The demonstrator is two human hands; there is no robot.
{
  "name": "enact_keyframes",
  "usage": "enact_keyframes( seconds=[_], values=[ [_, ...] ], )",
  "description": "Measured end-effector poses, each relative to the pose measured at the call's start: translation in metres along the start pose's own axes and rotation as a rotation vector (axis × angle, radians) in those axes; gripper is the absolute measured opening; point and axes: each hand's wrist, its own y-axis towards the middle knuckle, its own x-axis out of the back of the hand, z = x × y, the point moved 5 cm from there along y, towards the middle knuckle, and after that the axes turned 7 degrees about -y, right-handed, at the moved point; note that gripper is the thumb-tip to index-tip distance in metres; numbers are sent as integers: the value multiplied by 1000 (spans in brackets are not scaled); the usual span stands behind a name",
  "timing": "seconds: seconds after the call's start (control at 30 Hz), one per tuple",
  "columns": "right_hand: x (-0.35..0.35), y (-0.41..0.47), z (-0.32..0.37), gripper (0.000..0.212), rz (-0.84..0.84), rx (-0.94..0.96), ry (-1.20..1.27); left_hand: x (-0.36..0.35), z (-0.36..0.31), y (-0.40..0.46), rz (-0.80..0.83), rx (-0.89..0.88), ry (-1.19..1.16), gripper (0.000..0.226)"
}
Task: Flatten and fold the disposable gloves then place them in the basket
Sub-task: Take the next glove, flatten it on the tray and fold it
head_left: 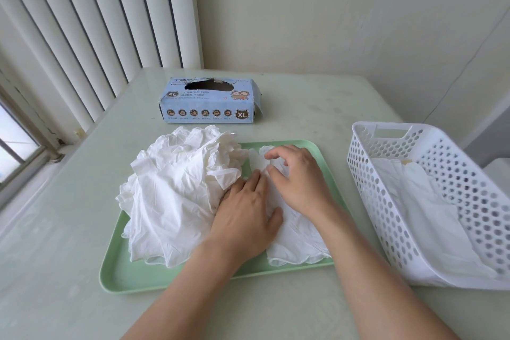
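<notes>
left hand [248, 218] flat, fingers straight, pressing glove [298, 240] on green tray [132, 279] | right hand [298, 179] fingers curled, pinching same glove | basket [367, 174] right, holding folded gloves [419, 201]

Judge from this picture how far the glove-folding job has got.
Done: some gloves already lie in the white basket. In hand: the left hand presses one glove flat on the green tray while the right hand works its fingers. Left: the crumpled pile.
</notes>
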Motion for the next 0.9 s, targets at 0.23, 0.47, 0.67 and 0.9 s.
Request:
enact_keyframes(
  seconds=[0.23,0.47,0.67,0.9],
  values=[
    [-15,3,2,38,292,32,-135,-1,-1,1,-3,46,30,74],
    [20,11,-32,31,-42,-134,-81,0,-3,-3,-23,-26,46,64],
    [12,12,-39,14,27,-196,-97,-3,-3,-2,-33,17,105,71],
    [4,14,-35,34,200,-128,-216,-2,-6,-3,-18,16,136,73]
  ],
)
